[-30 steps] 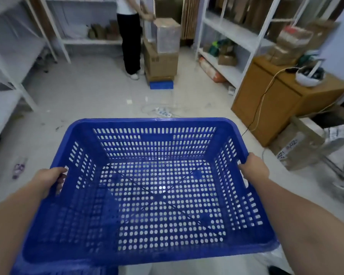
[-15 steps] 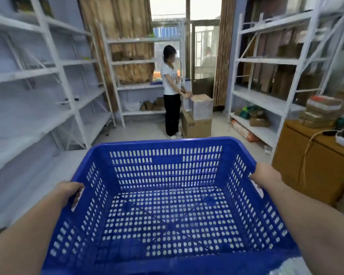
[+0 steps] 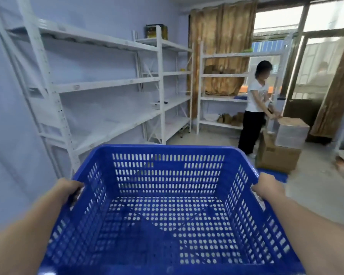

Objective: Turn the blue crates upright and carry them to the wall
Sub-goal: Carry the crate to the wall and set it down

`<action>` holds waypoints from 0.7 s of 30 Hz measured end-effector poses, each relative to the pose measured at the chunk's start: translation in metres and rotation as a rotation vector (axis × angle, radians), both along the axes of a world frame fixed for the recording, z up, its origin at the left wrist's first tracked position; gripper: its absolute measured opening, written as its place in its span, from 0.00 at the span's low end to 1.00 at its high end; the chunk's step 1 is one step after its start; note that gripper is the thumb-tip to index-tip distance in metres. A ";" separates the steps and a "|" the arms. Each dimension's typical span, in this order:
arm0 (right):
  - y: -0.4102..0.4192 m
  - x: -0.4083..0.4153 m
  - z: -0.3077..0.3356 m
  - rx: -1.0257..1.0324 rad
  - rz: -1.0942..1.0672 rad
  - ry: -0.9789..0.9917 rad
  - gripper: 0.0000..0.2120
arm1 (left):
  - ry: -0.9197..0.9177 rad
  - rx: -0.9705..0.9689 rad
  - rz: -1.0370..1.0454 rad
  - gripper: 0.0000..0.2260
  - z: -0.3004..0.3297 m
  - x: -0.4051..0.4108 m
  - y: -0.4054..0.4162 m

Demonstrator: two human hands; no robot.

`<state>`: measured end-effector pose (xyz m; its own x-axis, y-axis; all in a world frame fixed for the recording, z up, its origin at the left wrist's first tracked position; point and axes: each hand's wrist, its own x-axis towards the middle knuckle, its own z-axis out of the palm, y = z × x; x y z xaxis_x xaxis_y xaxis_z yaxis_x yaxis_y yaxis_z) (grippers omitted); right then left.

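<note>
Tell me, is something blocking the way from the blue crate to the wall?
Yes. White shelving lines the wall ahead, beyond the blue crate held by the left hand and right hand.

The floor (image 3: 316,187) beyond the right-hand grip bore a stack of boxes (image 3: 280,153); white shelves (image 3: 111,84) stood past the left-hand grip.

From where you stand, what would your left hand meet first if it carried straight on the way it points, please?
Probably the white shelving: the left hand, gripping the blue crate, points forward towards its lower shelves, though depth is unclear.
</note>
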<state>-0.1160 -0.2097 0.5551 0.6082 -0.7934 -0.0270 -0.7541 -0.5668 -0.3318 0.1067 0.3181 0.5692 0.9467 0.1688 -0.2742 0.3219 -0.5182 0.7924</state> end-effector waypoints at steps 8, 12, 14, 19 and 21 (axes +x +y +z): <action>0.101 0.099 -0.023 0.011 0.347 -0.015 0.03 | -0.017 0.041 0.308 0.17 -0.004 -0.079 0.152; 0.178 0.144 -0.028 0.047 0.487 -0.025 0.04 | -0.034 0.049 0.459 0.19 0.003 -0.131 0.227; 0.226 0.158 -0.025 0.044 0.565 -0.030 0.02 | -0.049 0.030 0.540 0.19 0.006 -0.155 0.265; 0.347 0.195 -0.028 0.105 0.715 -0.048 0.01 | -0.069 -0.023 0.708 0.18 0.005 -0.213 0.364; 0.398 0.201 -0.026 0.097 0.766 -0.058 0.03 | -0.070 -0.026 0.771 0.18 0.002 -0.235 0.405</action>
